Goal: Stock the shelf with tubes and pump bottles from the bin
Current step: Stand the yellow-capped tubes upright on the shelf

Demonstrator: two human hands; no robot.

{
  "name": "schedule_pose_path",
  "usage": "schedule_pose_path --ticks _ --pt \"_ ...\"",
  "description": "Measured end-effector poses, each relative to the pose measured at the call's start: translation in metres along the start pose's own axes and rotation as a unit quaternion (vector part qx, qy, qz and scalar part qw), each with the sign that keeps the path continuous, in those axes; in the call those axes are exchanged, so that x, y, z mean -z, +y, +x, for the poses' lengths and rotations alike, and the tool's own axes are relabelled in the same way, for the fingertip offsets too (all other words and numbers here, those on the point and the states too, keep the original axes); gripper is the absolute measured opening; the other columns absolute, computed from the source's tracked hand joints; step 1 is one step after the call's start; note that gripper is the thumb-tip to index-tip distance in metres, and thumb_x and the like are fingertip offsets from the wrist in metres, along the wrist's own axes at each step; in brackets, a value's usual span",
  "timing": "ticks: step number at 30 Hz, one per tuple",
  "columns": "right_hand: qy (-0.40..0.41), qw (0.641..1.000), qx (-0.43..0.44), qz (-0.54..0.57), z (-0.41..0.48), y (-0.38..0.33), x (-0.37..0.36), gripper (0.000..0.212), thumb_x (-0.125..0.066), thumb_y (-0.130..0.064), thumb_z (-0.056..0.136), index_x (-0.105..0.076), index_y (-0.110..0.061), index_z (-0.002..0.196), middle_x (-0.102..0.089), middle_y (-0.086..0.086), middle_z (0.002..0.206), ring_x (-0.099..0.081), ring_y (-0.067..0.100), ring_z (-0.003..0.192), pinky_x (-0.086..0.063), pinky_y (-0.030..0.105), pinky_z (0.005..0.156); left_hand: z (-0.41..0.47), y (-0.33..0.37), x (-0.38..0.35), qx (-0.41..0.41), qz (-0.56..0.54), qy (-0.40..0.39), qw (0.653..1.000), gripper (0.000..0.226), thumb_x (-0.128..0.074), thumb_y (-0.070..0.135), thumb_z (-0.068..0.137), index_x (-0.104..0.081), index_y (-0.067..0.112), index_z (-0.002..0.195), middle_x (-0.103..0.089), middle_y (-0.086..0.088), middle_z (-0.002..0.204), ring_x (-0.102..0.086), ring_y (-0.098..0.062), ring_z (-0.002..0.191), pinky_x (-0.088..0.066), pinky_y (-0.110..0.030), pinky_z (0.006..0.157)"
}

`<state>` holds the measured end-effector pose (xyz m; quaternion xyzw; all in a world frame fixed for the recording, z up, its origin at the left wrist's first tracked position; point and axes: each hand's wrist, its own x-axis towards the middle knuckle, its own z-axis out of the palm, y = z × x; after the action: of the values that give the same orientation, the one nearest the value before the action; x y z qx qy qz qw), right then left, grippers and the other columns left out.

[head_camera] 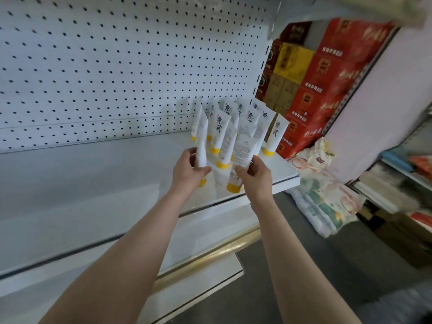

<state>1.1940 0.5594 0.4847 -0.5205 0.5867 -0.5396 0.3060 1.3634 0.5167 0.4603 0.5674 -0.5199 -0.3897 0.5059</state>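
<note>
Several white tubes with yellow caps (275,134) stand cap-down at the right end of the white shelf (105,174). My left hand (189,170) grips one white tube (201,141) upright above the shelf, its yellow cap showing below my palm. My right hand (253,175) grips another tube (243,148) with fine print facing me, its yellow cap (233,187) near the shelf's front edge. Both held tubes are just in front of the standing group. No bin and no pump bottles are in view.
A white pegboard (117,66) backs the shelf. A lower shelf with a brass rail (210,256) juts out below. Red and yellow cartons (327,85) are stacked to the right, with printed bags (322,197) piled on the grey floor beside them.
</note>
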Motion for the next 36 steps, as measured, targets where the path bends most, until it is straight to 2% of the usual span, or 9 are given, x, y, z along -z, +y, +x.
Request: schedule_pose_path --ticks 6,11,17,22,25,27,29,32,36 --pt "0.052 0.998 -0.025 -0.008 0.016 0.013 0.006 0.023 -0.067 -0.015 0.087 -0.065 -0.028 0.106 -0.072 -0.004 0.092 -0.068 0.019 0.089 -0.055 0.047 0.086 0.029 -0.001 -0.016 -0.028 0.004 -0.013 1.000 0.061 -0.081 0.011 0.069 -0.053 0.022 0.122 -0.062 0.008 0.105 -0.062 -0.014 0.099 -0.052 -0.034 0.090" --pt "0.070 0.997 -0.032 -0.004 0.028 0.021 0.012 0.032 -0.068 -0.011 0.087 -0.064 -0.023 0.116 -0.073 -0.008 0.097 -0.068 0.010 0.091 -0.057 0.038 0.085 0.041 -0.001 -0.028 -0.047 0.007 -0.006 0.999 0.062 -0.082 0.009 0.069 -0.052 0.019 0.123 -0.060 0.010 0.105 -0.060 -0.013 0.099 -0.050 -0.030 0.089" --pt "0.066 0.997 -0.033 -0.018 0.045 0.031 0.020 0.029 -0.069 -0.014 0.084 -0.066 -0.025 0.110 -0.072 -0.007 0.091 -0.068 0.013 0.089 -0.056 0.042 0.085 0.043 0.001 -0.040 -0.057 0.011 0.030 0.998 0.064 -0.080 0.011 0.071 -0.050 0.017 0.127 -0.061 0.009 0.113 -0.057 -0.008 0.096 -0.048 -0.026 0.088" --pt "0.045 0.999 -0.010 -0.021 0.066 0.033 0.034 0.028 -0.067 -0.011 0.084 -0.065 -0.037 0.094 -0.071 0.000 0.090 -0.066 0.023 0.088 -0.055 0.042 0.081 0.042 -0.003 -0.056 -0.059 0.024 0.097 0.993 0.079 -0.083 0.017 0.065 -0.046 0.015 0.135 -0.056 0.001 0.123 -0.058 -0.012 0.103 -0.049 -0.028 0.089" --pt "0.045 0.999 -0.006 -0.018 0.081 0.038 0.049 0.026 -0.067 -0.009 0.085 -0.066 -0.029 0.101 -0.072 -0.006 0.089 -0.067 0.014 0.085 -0.056 0.031 0.075 0.036 -0.010 -0.064 -0.049 0.057 0.132 0.988 0.081 -0.082 0.018 0.067 -0.043 0.015 0.137 -0.055 -0.007 0.124 -0.058 -0.019 0.106 -0.050 -0.037 0.093" --pt "0.052 0.998 0.001 -0.020 0.091 0.043 0.061 0.025 -0.067 -0.009 0.086 -0.065 -0.027 0.104 -0.071 -0.008 0.093 -0.067 0.010 0.087 -0.055 0.027 0.075 0.030 -0.013 -0.067 -0.035 0.090 0.146 0.985 0.080 -0.080 0.021 0.070 -0.040 0.018 0.140 -0.053 -0.008 0.126 -0.058 -0.020 0.108 -0.048 -0.033 0.091" --pt "0.063 0.998 -0.004 -0.019 0.100 0.049 0.074 0.030 -0.067 -0.008 0.087 -0.060 -0.032 0.102 -0.071 -0.010 0.097 -0.066 0.006 0.090 -0.054 0.023 0.077 0.022 -0.017 -0.069 -0.016 0.131 0.162 0.978 0.078 -0.077 0.028 0.075 -0.038 0.022 0.141 -0.051 -0.006 0.130 -0.057 -0.020 0.110 -0.045 -0.032 0.088" --pt "0.096 0.994 -0.015 -0.057 0.113 0.059 0.093 0.025 -0.067 -0.009 0.086 -0.060 -0.029 0.099 -0.068 -0.011 0.091 -0.064 0.009 0.085 -0.052 0.029 0.075 0.012 -0.019 -0.074 0.000 0.152 0.188 0.970 0.078 -0.075 0.028 0.079 -0.034 0.023 0.144 -0.046 -0.007 0.137 -0.055 -0.023 0.115 -0.044 -0.037 0.095" --pt "0.125 0.989 -0.012 -0.079 0.126 0.075 0.106 0.017 -0.067 -0.013 0.086 -0.053 -0.021 0.089 -0.056 -0.013 0.074 -0.051 0.004 0.066 -0.040 0.029 0.069 0.002 -0.021 -0.079 0.017 0.156 0.219 0.963 0.077 -0.073 0.026 0.082 -0.031 0.019 0.147 -0.043 -0.008 0.140 -0.050 -0.022 0.120 -0.038 -0.033 0.098"
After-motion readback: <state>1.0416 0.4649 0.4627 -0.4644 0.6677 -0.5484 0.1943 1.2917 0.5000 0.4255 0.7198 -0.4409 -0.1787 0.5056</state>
